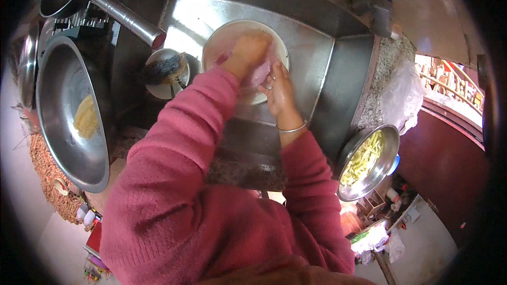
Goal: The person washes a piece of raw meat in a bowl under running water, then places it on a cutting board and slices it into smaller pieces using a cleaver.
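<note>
Both hands are in a round, light-coloured basin (207,42) that stands in the steel sink and holds cloudy pinkish water. My left hand (252,48) is closed like a fist over a piece of pale pink meat (259,76); its fingertips are hidden. My right hand (280,91) is at the basin's right rim, its fingers apart and curved against the meat's edge. Darker red bits (222,58) show by my left wrist. A bracelet circles my right wrist.
Left of the basin sits a small bowl (165,92) with a dark scrubber. A steel cylinder (124,16) juts over the sink (311,37). A large metal basin (58,74) with yellowish grains is at left. At right are a steel bowl (388,163) of green strips and a plastic bag (401,97).
</note>
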The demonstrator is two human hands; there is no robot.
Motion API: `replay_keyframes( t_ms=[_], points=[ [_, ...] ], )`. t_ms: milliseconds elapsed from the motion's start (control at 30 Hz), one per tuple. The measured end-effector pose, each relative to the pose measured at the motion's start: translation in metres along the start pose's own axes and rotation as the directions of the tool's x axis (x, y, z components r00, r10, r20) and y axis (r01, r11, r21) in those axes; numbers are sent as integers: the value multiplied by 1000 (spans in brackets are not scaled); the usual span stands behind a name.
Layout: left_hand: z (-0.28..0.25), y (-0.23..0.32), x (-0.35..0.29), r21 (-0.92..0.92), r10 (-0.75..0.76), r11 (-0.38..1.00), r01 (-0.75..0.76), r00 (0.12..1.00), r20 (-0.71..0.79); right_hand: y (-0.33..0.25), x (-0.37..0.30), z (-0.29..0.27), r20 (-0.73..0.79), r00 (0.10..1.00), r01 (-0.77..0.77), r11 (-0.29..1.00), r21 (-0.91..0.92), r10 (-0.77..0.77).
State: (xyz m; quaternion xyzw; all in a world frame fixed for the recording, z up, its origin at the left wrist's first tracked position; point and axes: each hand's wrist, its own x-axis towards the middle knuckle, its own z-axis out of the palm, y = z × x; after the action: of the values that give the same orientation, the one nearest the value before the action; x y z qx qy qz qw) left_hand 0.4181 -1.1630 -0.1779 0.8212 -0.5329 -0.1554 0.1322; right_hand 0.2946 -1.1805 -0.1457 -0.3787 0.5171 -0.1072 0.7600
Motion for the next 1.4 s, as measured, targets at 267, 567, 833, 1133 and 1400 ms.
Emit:
replay_keyframes(
  t_ms=[267, 567, 833, 1133, 1400],
  points=[
    [-30, 20, -94, -281, 432, 862, -423, 901, -33, -9, 26, 5, 176, 983, 102, 968, -228, -62],
    [-12, -17, -57, 144, -15, 989, 13, 1000, 18, 24, 11, 6, 454, 855, 476, 32, -879, -248],
    [2, -11, -13, -43, -134, 990, 136, 989, 59, 14, -7, 8, 259, 923, 375, 503, -779, -286],
    [-42, 20, -78, 141, 251, 963, -232, 957, -143, -14, 10, 8, 168, 985, -68, 988, 142, 44],
    [-24, -3, -83, 104, 58, 994, -44, 989, -139, 1, 21, 1, 216, 972, -52, 983, -174, 89]
  ],
)
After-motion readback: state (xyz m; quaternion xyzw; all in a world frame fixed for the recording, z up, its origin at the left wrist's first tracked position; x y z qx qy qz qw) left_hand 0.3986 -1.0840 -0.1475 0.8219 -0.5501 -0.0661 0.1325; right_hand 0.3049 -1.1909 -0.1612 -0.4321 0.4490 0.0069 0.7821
